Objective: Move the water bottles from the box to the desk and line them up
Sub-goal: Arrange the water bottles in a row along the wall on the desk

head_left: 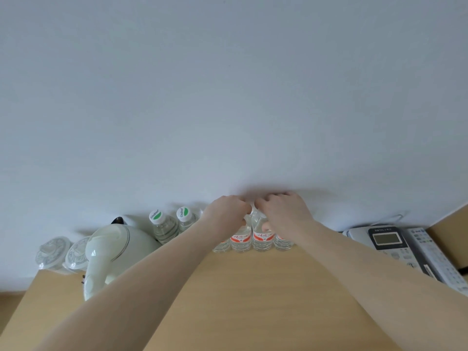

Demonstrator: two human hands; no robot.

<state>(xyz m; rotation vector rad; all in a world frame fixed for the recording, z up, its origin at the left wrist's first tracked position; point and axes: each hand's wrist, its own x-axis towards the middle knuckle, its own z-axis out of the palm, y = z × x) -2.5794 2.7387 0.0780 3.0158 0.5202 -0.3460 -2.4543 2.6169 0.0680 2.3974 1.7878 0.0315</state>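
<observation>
Now lining up: left hand (228,211) and right hand (283,211) each grip a red-label bottle (262,238) top at the desk's (253,300) 12 o'clock edge. Next: nudge flush, release.

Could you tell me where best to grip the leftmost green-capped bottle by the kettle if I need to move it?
Take the green-capped bottle by its neck, just under the cap, from above. It stands upright with the kettle close on its left and another bottle on its right, so probably only the top is free.
</observation>
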